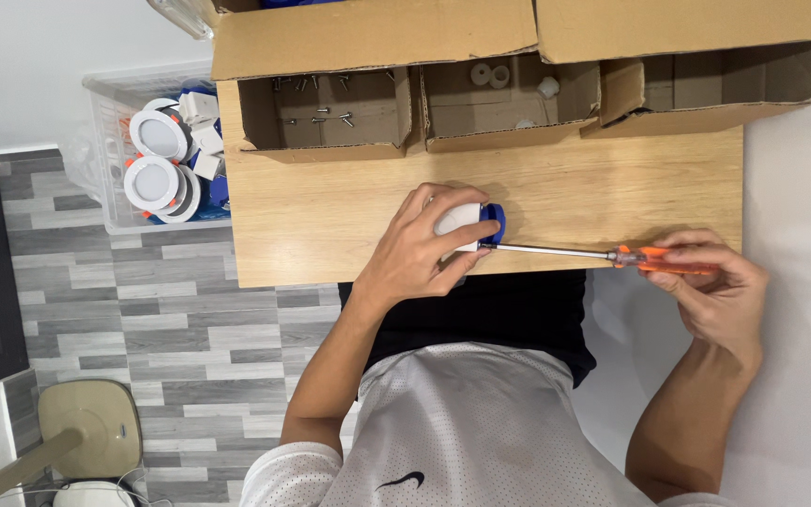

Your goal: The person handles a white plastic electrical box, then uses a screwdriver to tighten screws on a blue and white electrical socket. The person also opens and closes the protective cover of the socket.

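Wooden surface (330,225) over grey plank floor (190,319); cardboard boxes (330,113) at 12 o'clock, clear bin of round lamps (157,155) at 9; left hand (415,253) grip closed round white-blue fitting (466,225) at centre, right hand (715,282) grip closed on orange-handled screwdriver (612,254).

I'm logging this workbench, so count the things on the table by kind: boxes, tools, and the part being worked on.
Cardboard boxes: 3, left box with screws, middle box with white bits, right box
Screwdriver: 1, in the right hand
White and blue part: 1, under the left hand
Total: 5
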